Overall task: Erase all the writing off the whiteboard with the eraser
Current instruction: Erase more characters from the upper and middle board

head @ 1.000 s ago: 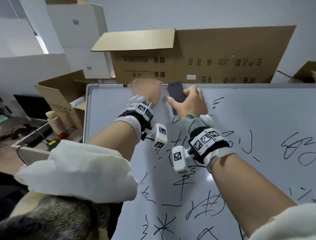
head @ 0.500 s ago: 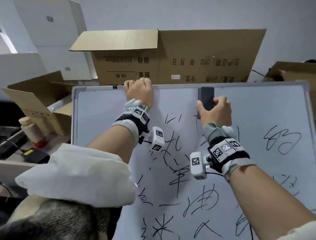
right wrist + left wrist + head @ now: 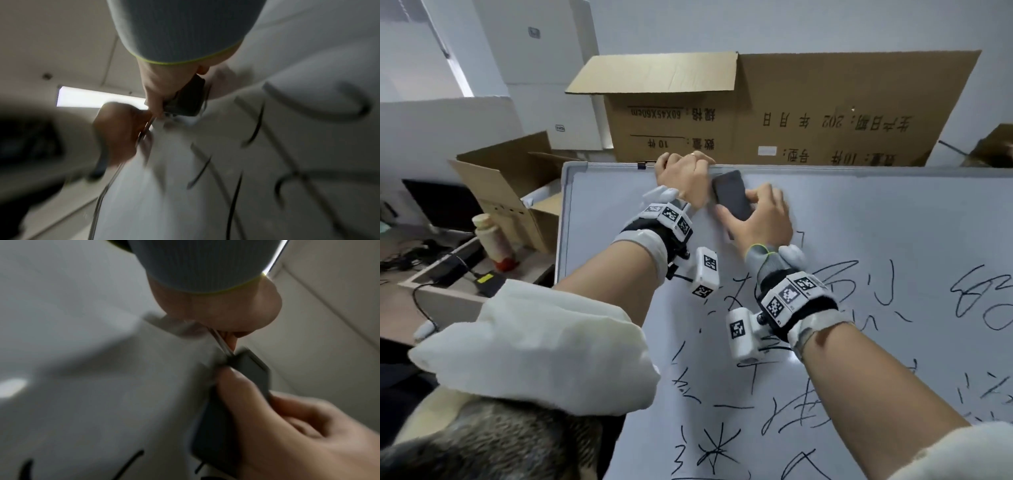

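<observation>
**Eraser pressed near top edge of whiteboard**

Eraser (image 3: 732,196), dark and oblong, lying flat against the whiteboard (image 3: 876,222) just under its top rail, slightly left of frame centre in the head view, tilted with its upper end leaning left. Right hand (image 3: 760,219) clamped round it: thumb on the left long side, fingers curled over the right side and lower end. Same grasp seen from the right wrist (image 3: 164,91), with the dark block (image 3: 185,100) pinched flat to the board. Left hand (image 3: 685,178) hooked over the top rail of the board, fingers wrapped behind the frame, touching or just beside the eraser's left edge; cannot tell which. From the left wrist, heel of that hand (image 3: 216,309) at the rail, with the other hand (image 3: 287,426) and the eraser (image 3: 252,374) just below, all blurred.

Upper band of the board wiped to plain grey-white; black handwriting (image 3: 808,414) spread over the lower and right parts of the frame, starting just below the right wrist. White tracker bands with black-and-white square markers (image 3: 791,294) on both wrists. Brown cardboard box (image 3: 791,109) with printed characters standing behind the board at upper centre, a smaller open box (image 3: 517,178) at left, a pale bottle with a red base (image 3: 493,240) beside it at mid-left.
</observation>
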Tool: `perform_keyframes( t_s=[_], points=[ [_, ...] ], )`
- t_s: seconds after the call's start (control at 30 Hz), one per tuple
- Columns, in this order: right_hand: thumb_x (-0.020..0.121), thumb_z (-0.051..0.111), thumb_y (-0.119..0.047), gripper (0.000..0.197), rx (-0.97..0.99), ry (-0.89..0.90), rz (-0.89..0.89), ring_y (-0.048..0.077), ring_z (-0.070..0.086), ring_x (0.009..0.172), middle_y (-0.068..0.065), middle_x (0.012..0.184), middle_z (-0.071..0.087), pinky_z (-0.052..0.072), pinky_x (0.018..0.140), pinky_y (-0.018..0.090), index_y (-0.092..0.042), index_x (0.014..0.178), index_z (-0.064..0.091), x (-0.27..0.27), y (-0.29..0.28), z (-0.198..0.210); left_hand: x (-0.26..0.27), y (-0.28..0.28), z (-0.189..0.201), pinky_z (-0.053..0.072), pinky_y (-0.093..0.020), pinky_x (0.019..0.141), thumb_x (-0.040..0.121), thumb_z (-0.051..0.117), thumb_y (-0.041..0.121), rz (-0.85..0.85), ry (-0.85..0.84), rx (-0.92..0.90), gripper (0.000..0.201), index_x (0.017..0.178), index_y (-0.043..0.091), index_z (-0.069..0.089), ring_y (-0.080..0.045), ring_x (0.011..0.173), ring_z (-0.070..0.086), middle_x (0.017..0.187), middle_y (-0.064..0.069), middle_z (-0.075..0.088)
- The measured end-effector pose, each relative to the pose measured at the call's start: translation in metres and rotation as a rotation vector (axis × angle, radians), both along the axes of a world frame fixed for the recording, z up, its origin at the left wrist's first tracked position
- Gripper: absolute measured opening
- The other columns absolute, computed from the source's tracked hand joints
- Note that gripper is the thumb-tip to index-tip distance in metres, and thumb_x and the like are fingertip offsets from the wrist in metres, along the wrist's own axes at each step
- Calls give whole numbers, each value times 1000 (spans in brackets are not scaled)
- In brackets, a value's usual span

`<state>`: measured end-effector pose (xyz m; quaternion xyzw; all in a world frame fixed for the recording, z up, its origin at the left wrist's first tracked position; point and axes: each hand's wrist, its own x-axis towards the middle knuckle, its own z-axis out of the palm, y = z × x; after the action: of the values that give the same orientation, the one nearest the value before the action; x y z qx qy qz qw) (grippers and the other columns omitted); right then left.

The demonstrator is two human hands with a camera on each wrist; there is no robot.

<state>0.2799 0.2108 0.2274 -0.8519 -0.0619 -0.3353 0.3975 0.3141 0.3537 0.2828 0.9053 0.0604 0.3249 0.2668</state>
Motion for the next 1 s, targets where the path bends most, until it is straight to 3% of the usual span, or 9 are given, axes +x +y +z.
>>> perform_keyframes(
  t_s=[0.1, 0.2, 0.37, 0.5, 0.6, 0.7, 0.83, 0.93, 1.0],
  points=[
    [64, 76, -62, 53, -61, -68, 18, 25, 58, 94, -2, 95, 60, 36, 56, 29, -21, 92, 59, -10, 28, -5, -5, 12, 0, 18, -33, 114, 88, 20, 23, -40, 5, 44, 53, 100, 38, 69, -10, 107, 53, 110, 18, 67],
    [67, 72, -66, 55, -101, -48, -12, 20, 56, 99, -5, 99, 59, 38, 61, 30, -23, 97, 58, -13, 17, -6, -5, 14, -4, 16, -30, 113, 90, 23, 24, -46, -6, 70, 49, 101, 36, 69, -8, 107, 51, 111, 18, 66],
    [72, 67, -63, 54, 39, 48, -220, 22, 54, 105, -2, 108, 58, 46, 68, 34, -23, 105, 52, -15, -67, -26, -1, -9, -7, 14, -33, 116, 90, 26, 28, 29, -54, 22, 45, 95, 32, 70, -12, 106, 53, 96, 11, 67],
    [71, 67, -63, 57, 211, 92, -420, 30, 56, 103, 5, 108, 60, 40, 70, 34, -19, 104, 52, -17, -135, -29, -2, -20, -4, 12, -33, 117, 90, 25, 30, 66, -53, -7, 46, 92, 26, 71, -13, 104, 53, 86, 9, 64],
    [71, 70, -60, 56, 194, 89, -371, 31, 56, 101, 8, 106, 60, 40, 69, 34, -17, 103, 54, -17, -117, -25, -4, -18, -1, 10, -35, 119, 90, 26, 31, 70, -48, -41, 44, 96, 27, 70, -13, 104, 52, 81, 9, 57],
    [70, 75, -59, 53, 23, 20, -146, 27, 56, 97, 5, 101, 60, 40, 68, 32, -18, 100, 58, -25, -52, -34, -5, -9, -2, 8, -36, 119, 87, 27, 31, 27, -28, -50, 45, 96, 31, 70, -11, 104, 50, 84, 11, 56],
    [64, 68, -73, 58, -87, -47, -21, 20, 56, 93, -4, 93, 60, 36, 58, 28, -23, 94, 62, -42, 12, -39, -9, 5, 0, 8, -33, 119, 88, 27, 30, -2, -39, -61, 45, 97, 36, 71, -5, 101, 48, 88, 16, 57],
    [69, 69, -68, 56, -71, -31, -62, 20, 56, 97, -3, 100, 60, 43, 64, 30, -23, 100, 58, -41, -19, -40, -12, 8, -4, 5, -33, 118, 93, 29, 26, -15, -64, -85, 43, 93, 35, 71, 2, 95, 44, 83, 25, 52],
    [70, 69, -65, 55, 53, 40, -198, 21, 57, 99, -3, 103, 58, 44, 67, 32, -23, 102, 54, -37, -61, -44, -11, 8, -6, 4, -38, 119, 92, 28, 28, 25, -85, -34, 43, 92, 35, 70, -1, 103, 49, 87, 22, 59]
  ],
)
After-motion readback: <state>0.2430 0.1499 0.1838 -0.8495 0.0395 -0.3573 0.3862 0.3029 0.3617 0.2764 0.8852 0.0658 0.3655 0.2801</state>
